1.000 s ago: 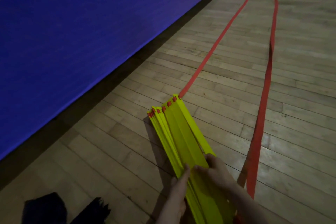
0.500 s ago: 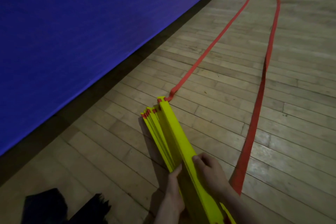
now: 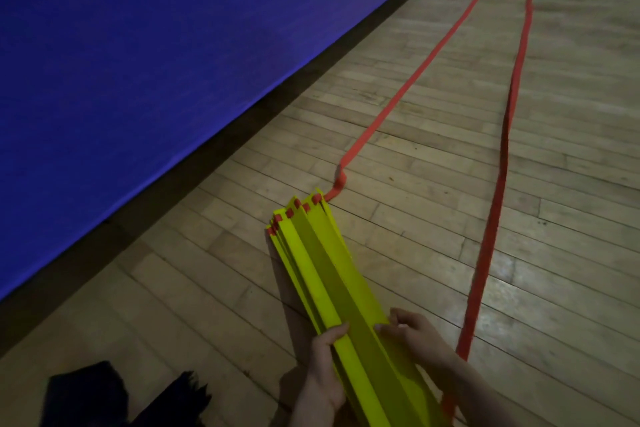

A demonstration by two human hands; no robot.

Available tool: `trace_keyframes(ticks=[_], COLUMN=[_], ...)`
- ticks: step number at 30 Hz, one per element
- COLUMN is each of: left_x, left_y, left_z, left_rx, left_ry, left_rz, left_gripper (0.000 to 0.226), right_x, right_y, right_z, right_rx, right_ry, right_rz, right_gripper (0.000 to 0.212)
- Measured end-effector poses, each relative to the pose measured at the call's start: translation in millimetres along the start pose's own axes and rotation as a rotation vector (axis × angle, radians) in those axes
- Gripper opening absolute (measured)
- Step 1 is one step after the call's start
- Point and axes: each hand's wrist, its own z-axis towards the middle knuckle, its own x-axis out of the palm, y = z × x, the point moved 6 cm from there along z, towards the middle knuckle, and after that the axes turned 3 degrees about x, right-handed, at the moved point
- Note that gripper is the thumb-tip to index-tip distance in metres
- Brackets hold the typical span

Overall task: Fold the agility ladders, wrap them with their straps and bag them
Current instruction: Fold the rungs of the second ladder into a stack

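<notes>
A stack of yellow ladder rungs [image 3: 322,267] lies gathered on the wooden floor, its far end fanned and tipped with red tabs. My left hand [image 3: 323,378] grips the left side of the stack near its near end. My right hand [image 3: 412,336] holds the right side, fingers curled over the top rung. Two red straps run away up the floor: the left strap [image 3: 408,87] kinks where it meets the stack's far end, and the right strap [image 3: 498,184] trails back past my right wrist.
A blue padded wall [image 3: 138,62] with white lettering runs along the left, with a dark gap at its base. A dark cloth item [image 3: 90,395] lies on the floor at the bottom left. Wooden floor [image 3: 433,211] stretches ahead and to the right.
The rungs have closed tighter together, and the left strap has slackened into a kink at the stack's far end. Both hands have kept their hold.
</notes>
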Motion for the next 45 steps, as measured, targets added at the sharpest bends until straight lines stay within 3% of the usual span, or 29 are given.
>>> trace_keyframes(ticks=[3, 7, 13, 20, 22, 26, 30, 35, 40, 45], left_x=[6, 6, 16, 16, 18, 24, 20, 19, 25, 26], left_y=[1, 1, 3, 4, 5, 7, 11, 21, 11, -39], left_z=[-3, -1, 2, 11, 13, 17, 20, 17, 15, 34], left_rx=[-0.021, -0.018, -0.079, -0.051, -0.037, -0.006, -0.034, -0.013, -0.001, 0.215], left_ry=[0.021, 0.051, 0.101, 0.020, 0.004, 0.018, 0.011, 0.029, 0.132, 0.047], left_rz=[-0.013, -0.092, 0.056, 0.061, 0.083, 0.080, 0.096, 0.142, 0.059, -0.103], left_gripper=[0.043, 0.047, 0.045, 0.051, 0.054, 0.053, 0.047, 0.049, 0.058, 0.038], right_x=[15, 24, 21, 21, 27, 31, 28, 21, 10, 5], right_y=[-6, -5, 1, 6, 11, 20, 19, 12, 5, -8], right_z=[-5, -3, 2, -6, -10, -14, -14, -9, -14, -24], right_rx=[0.071, 0.074, -0.064, -0.161, -0.236, -0.370, -0.345, -0.192, -0.184, -0.205], right_ry=[0.057, 0.085, -0.005, -0.047, -0.073, -0.150, -0.114, 0.056, 0.113, 0.169], right_rz=[0.122, 0.140, 0.232, 0.147, -0.020, -0.299, -0.366, -0.377, -0.229, -0.166], right_gripper=[0.053, 0.013, 0.034, 0.059, 0.054, 0.067, 0.067, 0.072, 0.069, 0.068])
